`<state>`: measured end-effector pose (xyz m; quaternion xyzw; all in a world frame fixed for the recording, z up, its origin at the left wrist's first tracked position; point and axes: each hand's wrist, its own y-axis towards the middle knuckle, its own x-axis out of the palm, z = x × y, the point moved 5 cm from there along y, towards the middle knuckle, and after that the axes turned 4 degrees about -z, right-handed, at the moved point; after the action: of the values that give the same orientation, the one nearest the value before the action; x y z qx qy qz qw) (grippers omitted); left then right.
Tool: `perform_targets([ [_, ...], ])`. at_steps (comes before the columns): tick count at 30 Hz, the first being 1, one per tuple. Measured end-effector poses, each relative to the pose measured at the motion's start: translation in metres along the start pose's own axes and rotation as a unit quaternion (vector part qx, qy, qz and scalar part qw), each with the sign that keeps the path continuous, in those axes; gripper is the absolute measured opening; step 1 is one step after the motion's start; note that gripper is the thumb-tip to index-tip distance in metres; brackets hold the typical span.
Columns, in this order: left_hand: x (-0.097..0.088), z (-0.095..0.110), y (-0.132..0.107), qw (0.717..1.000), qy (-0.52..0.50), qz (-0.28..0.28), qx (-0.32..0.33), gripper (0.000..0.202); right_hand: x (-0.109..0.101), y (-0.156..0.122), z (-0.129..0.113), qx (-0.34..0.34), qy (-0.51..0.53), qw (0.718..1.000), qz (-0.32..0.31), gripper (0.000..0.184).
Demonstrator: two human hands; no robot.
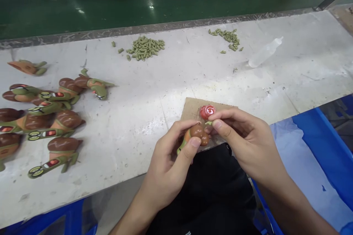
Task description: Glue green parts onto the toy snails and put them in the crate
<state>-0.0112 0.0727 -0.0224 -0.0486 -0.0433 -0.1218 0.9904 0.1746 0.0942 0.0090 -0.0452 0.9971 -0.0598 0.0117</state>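
Note:
My left hand (172, 159) is closed around a snail figurine (197, 134) with a glossy brown shell, an orange body and some green showing beneath my fingers. Close by on the right, my right hand (245, 139) pinches a small green peg-like piece (209, 122) between thumb and fingertips, near the figurine's brown shell. Just beyond my fingertips, a small red round container (207, 111) with a shiny top sits on a piece of cardboard (190, 108). Part of the figurine is hidden by my left hand.
Several similar snail figurines (64, 145) lie at the left of the white table (129, 117). Two piles of green pieces, a larger pile (145, 48) and a smaller pile (230, 38), lie toward the back. A translucent squeeze bottle (264, 53) lies at the right, above a blue bin (325, 143).

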Motion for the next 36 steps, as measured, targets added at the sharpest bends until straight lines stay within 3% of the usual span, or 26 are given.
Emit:
perform_targets([
  [18, 0.0, 0.005, 0.0, 0.997, 0.069, 0.002, 0.014, 0.019, 0.007, 0.0, 0.005, 0.005, 0.034, 0.999, 0.007, 0.006],
  [30, 0.002, 0.005, -0.001, 0.991, 0.118, -0.028, 0.052, 0.019, 0.008, -0.005, 0.001, -0.053, -0.107, 0.993, -0.016, 0.012],
  [36, -0.004, -0.001, -0.006, 0.999, 0.037, 0.032, 0.01, 0.019, 0.008, 0.002, -0.022, -0.081, -0.139, 0.986, -0.05, 0.012],
])
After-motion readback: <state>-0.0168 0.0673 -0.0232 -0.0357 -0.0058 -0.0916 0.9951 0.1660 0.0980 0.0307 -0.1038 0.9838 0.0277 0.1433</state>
